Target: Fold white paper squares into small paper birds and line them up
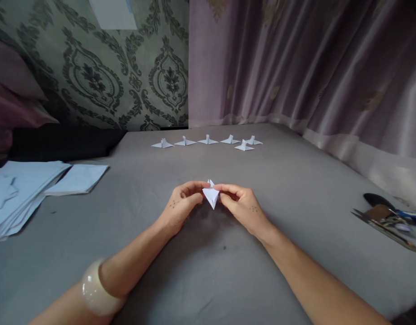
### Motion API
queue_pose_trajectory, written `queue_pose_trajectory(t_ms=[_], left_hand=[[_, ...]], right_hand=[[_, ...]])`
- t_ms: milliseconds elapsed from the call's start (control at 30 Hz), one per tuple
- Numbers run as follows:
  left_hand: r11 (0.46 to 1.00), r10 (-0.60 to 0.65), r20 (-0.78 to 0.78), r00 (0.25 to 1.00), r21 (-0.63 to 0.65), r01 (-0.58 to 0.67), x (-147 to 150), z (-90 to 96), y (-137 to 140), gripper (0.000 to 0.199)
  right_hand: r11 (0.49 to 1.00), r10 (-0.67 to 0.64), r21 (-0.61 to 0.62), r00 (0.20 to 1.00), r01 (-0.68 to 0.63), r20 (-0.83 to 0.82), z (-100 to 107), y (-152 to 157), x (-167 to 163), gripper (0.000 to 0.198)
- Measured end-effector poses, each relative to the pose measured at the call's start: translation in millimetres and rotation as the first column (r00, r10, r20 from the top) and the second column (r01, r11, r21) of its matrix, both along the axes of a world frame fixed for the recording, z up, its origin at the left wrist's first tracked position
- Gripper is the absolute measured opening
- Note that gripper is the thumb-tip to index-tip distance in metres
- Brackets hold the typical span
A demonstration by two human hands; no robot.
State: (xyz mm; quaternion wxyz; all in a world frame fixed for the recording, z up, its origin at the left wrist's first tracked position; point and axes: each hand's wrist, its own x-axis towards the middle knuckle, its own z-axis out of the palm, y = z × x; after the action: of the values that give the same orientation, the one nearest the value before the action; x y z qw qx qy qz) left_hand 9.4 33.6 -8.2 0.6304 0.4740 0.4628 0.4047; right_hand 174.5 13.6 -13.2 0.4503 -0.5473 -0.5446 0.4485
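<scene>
Between my two hands is a small folded white paper piece (211,196), diamond-shaped with a point facing down toward me and narrow tips at the top. My left hand (182,203) pinches its left side between thumb and fingers. On the opposite side, my right hand (243,204) grips the right edge the same way. Beyond the hands, several finished-looking folded paper cranes (207,139) stand in a loose row, wings spread; one crane (244,146) sits a little nearer than the others. Fingers partly cover the edges of the held paper.
On the left lie a stack of white paper sheets (21,194) and a smaller paper pile (80,178). Scissors and other small tools (387,219) rest at the right. A dark cloth (66,142) is at the back left; a purple curtain (262,67) hangs behind the grey surface (143,289).
</scene>
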Motion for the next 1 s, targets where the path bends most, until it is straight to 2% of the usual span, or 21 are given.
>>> queue_pose_trajectory(t_ms=[200,300,367,433,500,567,633,733,1000], left_hand=[[0.999,0.022,-0.050,0.999,0.026,-0.021,1.1,3.0,-1.8,0.025],[0.996,0.009,-0.163,0.987,0.087,0.006,-0.2,-3.1,0.3,0.023],[0.981,-0.025,-0.297,0.954,0.177,0.081,-2.1,-9.7,2.2,0.022],[0.932,-0.022,-0.467,0.884,0.311,0.187,-4.3,-16.6,3.7,0.023],[0.849,0.056,-0.605,0.794,0.447,0.280,-6.0,-22.2,4.1,0.023],[0.776,0.149,-0.674,0.724,0.534,0.337,-7.1,-26.0,3.8,0.023],[0.745,0.198,-0.703,0.683,0.561,0.362,-7.6,-27.5,3.4,0.022],[0.746,0.193,-0.727,0.660,0.545,0.382,-7.8,-26.3,3.0,0.020],[0.779,0.144,-0.740,0.657,0.494,0.386,-7.0,-18.1,3.7,0.017]], right_hand=[[1.000,0.013,0.014,1.000,-0.013,0.023,-4.0,0.9,1.6,0.025],[0.996,0.026,0.076,0.991,-0.036,0.132,-11.7,2.8,2.1,0.025],[0.988,0.017,0.144,0.966,-0.056,0.258,-16.9,3.3,2.2,0.025],[0.975,0.012,0.200,0.915,-0.100,0.403,-19.9,2.2,2.1,0.027],[0.961,0.019,0.225,0.850,-0.161,0.526,-19.8,-0.6,2.0,0.029],[0.953,0.020,0.226,0.787,-0.201,0.617,-17.1,-4.2,1.9,0.030],[0.953,0.016,0.212,0.736,-0.215,0.677,-13.7,-6.9,2.2,0.029],[0.958,0.033,0.180,0.707,-0.225,0.707,-10.8,-7.6,3.6,0.026],[0.967,0.059,0.153,0.763,-0.204,0.644,-15.9,0.9,8.5,0.020]])
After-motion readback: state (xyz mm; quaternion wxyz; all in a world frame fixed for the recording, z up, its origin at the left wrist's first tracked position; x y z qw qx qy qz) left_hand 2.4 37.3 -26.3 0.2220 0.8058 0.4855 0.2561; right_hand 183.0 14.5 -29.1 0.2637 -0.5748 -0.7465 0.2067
